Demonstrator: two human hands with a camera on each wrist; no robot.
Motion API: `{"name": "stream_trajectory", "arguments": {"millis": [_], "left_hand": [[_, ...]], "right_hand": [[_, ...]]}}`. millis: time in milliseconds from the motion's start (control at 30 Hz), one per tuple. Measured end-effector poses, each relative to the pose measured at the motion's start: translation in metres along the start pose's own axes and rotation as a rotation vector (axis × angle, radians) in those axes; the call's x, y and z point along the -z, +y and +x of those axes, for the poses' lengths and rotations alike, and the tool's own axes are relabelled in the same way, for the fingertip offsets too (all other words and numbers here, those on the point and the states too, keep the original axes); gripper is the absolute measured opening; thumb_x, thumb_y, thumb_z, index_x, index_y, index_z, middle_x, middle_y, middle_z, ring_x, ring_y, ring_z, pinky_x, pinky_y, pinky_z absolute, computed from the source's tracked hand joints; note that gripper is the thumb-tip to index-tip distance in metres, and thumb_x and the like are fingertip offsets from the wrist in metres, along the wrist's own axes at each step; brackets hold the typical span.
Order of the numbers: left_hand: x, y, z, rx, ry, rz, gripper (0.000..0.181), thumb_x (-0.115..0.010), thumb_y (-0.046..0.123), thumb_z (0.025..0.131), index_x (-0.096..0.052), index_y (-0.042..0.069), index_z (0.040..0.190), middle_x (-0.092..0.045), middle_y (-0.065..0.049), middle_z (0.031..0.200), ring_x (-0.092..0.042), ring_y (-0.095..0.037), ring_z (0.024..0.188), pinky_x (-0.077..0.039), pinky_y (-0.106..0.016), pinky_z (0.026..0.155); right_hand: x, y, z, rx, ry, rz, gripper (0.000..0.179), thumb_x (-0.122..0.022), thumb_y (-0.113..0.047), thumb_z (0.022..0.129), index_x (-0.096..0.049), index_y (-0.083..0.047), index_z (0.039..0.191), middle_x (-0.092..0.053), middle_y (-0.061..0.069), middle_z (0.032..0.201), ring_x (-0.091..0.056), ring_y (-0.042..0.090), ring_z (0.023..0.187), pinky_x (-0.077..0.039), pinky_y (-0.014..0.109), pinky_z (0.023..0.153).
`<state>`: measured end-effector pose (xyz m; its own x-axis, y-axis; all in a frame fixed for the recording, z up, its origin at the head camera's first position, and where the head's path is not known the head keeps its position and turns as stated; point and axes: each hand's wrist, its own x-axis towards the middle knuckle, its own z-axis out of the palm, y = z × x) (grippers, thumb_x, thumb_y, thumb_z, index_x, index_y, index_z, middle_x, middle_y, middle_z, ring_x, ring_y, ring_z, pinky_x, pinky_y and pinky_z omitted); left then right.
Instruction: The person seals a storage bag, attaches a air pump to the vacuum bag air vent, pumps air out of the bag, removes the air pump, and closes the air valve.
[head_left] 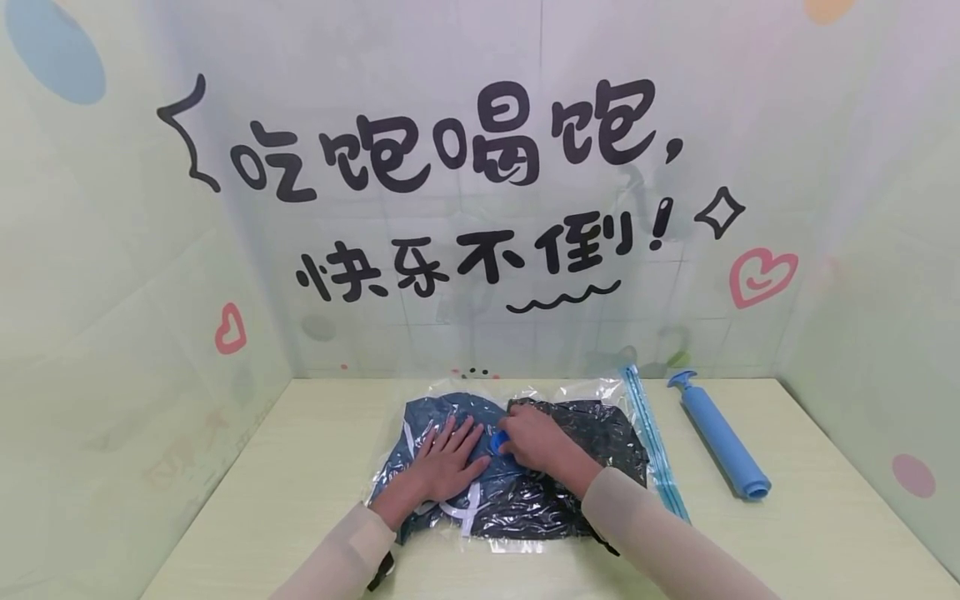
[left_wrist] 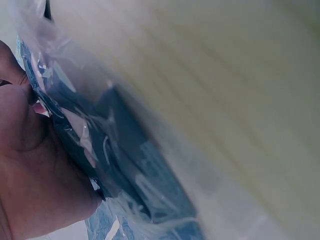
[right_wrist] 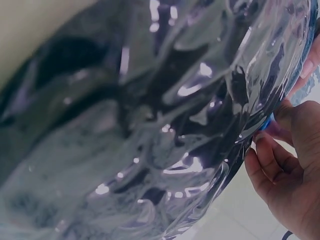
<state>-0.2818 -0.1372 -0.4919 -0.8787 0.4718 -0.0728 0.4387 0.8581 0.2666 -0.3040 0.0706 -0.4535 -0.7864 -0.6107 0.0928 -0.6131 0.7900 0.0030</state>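
A clear plastic vacuum storage bag [head_left: 652,433] lies flat on the table with folded cloth inside. Dark blue cloth [head_left: 468,408] with white stripes fills its left part, and black cloth [head_left: 607,433] its right. My left hand [head_left: 447,467] rests on the blue side, fingers spread and palm down; its palm [left_wrist: 40,175] shows against the plastic in the left wrist view. At the bag's middle, my right hand [head_left: 536,437] pinches a round blue valve cap [head_left: 497,442]. In the right wrist view, curled fingers [right_wrist: 265,162] partly hide that cap [right_wrist: 267,122].
A blue hand pump [head_left: 723,442] lies on the table [head_left: 832,500] right of the bag, its handle pointing to the back. The bag's blue zip strip [head_left: 656,450] runs along its right edge. Printed curtains [head_left: 480,333] enclose the table at the back and sides.
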Motion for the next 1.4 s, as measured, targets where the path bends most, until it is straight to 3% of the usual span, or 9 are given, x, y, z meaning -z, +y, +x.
{"name": "stream_trajectory", "arguments": {"millis": [167,300,500,667,1033,1400], "left_hand": [[0.002,0.003,0.003,-0.014,0.003,-0.011,0.071,-0.032,0.057,0.107,-0.027,0.013,0.163,-0.017,-0.01,0.168,-0.002,-0.035,0.153,-0.002,-0.059,0.117],[0.001,0.003,0.003,-0.016,0.004,-0.019,0.072,-0.032,0.058,0.107,-0.028,0.012,0.162,-0.018,-0.011,0.167,-0.002,-0.037,0.152,-0.002,-0.06,0.117],[-0.002,0.0,-0.002,-0.007,0.0,-0.013,0.072,-0.032,0.058,0.107,-0.027,0.012,0.162,-0.017,-0.011,0.167,-0.003,-0.037,0.152,-0.003,-0.06,0.117],[-0.001,0.0,-0.003,-0.02,0.012,-0.033,0.07,-0.034,0.055,0.108,-0.028,0.011,0.162,-0.019,-0.011,0.167,-0.003,-0.037,0.152,-0.003,-0.061,0.117],[0.002,0.0,-0.002,-0.017,0.006,-0.028,0.069,-0.035,0.054,0.108,-0.028,0.011,0.162,-0.018,-0.012,0.167,-0.002,-0.037,0.152,-0.002,-0.061,0.117],[0.0,-0.001,-0.003,-0.022,0.006,-0.017,0.072,-0.031,0.058,0.107,-0.029,0.011,0.162,-0.018,-0.012,0.167,-0.003,-0.037,0.152,-0.003,-0.06,0.117]], "right_hand": [[0.001,0.003,-0.004,-0.023,0.008,-0.006,0.032,-0.074,-0.036,0.095,-0.076,-0.009,0.111,-0.059,0.002,0.089,-0.06,0.02,0.085,-0.053,0.037,0.078],[0.005,0.007,-0.007,-0.01,-0.026,0.058,0.03,-0.073,-0.03,0.096,-0.075,-0.009,0.117,-0.059,0.001,0.092,-0.057,0.017,0.083,-0.052,0.035,0.078],[0.011,0.007,-0.009,0.07,-0.062,0.146,0.034,-0.075,-0.013,0.094,-0.071,-0.011,0.128,-0.059,0.002,0.105,-0.059,0.017,0.095,-0.052,0.034,0.087],[0.009,0.006,-0.005,0.123,-0.06,0.143,0.035,-0.076,-0.006,0.092,-0.072,-0.01,0.126,-0.062,0.003,0.108,-0.062,0.019,0.101,-0.052,0.033,0.089],[0.007,0.004,-0.002,0.074,-0.077,0.136,0.033,-0.076,-0.007,0.093,-0.072,-0.01,0.125,-0.064,0.005,0.114,-0.062,0.022,0.107,-0.051,0.036,0.093],[0.008,0.004,-0.003,0.075,-0.066,0.14,0.032,-0.077,-0.007,0.092,-0.074,-0.011,0.124,-0.065,0.004,0.111,-0.063,0.021,0.102,-0.053,0.036,0.089]]}}
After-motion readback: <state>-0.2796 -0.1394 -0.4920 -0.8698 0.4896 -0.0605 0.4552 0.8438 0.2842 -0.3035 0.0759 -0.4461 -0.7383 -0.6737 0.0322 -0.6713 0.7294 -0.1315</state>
